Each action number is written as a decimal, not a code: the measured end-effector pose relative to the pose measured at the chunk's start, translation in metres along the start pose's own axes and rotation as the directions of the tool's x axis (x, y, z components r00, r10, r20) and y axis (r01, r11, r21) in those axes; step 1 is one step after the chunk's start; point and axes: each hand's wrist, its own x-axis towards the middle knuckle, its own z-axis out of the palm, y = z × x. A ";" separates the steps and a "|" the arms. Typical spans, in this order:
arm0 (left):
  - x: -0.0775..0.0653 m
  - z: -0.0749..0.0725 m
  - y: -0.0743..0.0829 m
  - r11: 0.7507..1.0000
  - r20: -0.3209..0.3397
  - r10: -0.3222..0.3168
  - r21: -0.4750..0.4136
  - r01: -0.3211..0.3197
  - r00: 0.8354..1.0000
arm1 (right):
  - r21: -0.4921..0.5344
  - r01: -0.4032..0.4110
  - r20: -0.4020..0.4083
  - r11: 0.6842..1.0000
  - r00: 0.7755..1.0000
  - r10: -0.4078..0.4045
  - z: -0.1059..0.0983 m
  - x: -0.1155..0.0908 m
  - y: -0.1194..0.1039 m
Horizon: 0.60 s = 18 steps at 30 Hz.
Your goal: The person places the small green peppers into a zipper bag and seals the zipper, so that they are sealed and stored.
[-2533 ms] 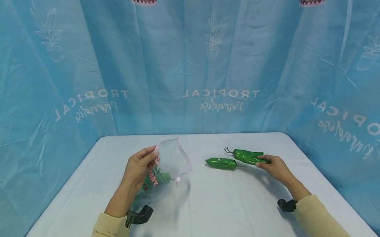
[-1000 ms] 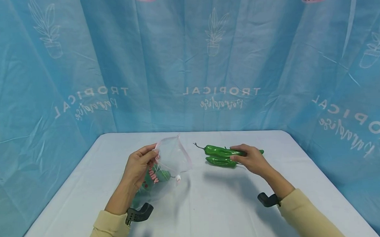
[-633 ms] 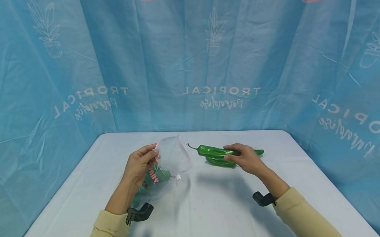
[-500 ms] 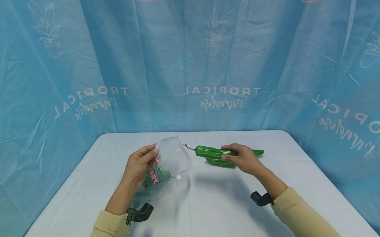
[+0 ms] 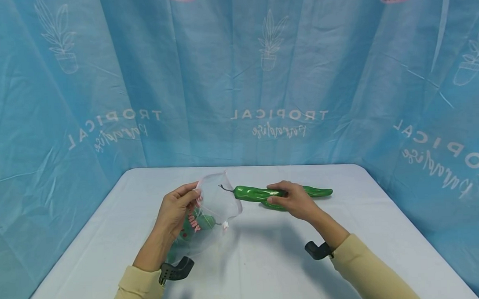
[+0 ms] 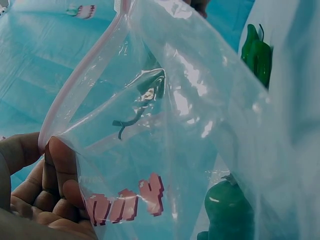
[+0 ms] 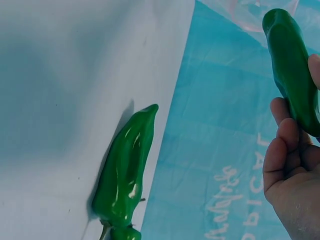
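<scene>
My left hand (image 5: 173, 210) pinches the pink-edged rim of a clear zip bag (image 5: 214, 202), its mouth held wide toward the right. Inside the bag lie green peppers (image 6: 229, 212), seen through the plastic with its pink print. My right hand (image 5: 293, 201) grips a long green pepper (image 5: 250, 193) around its middle, fingers on one side and thumb on the other. The pepper's thin stem points left and overlaps the bag's mouth in the head view; through the plastic it shows in the left wrist view.
Two more green peppers lie on the white table: a nearer pepper (image 5: 276, 206), partly hidden under the right hand, and a farther pepper (image 5: 319, 192) behind that hand. A blue printed curtain (image 5: 237, 79) surrounds the table's back and sides.
My right hand has carried the pepper left from the table's right side to the bag's mouth, uncovering the farther pepper. My left hand and the bag stay nearly in place.
</scene>
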 end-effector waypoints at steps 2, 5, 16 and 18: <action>0.000 0.000 0.000 1.000 -0.003 0.000 -0.003 0.000 1.000 | 0.001 -0.003 0.002 1.000 1.000 0.003 0.002 0.001 -0.002; 0.000 0.000 0.000 1.000 -0.006 0.005 -0.012 -0.005 1.000 | -0.006 -0.002 0.002 1.000 1.000 0.002 0.005 0.002 -0.004; -0.001 -0.001 0.000 1.000 -0.006 0.011 -0.021 -0.012 1.000 | 0.000 0.007 0.036 1.000 0.999 -0.007 0.016 0.007 -0.011; -0.001 -0.001 0.000 1.000 -0.006 0.012 -0.019 -0.012 1.000 | 0.002 0.003 0.040 1.000 0.999 -0.003 0.017 0.008 -0.013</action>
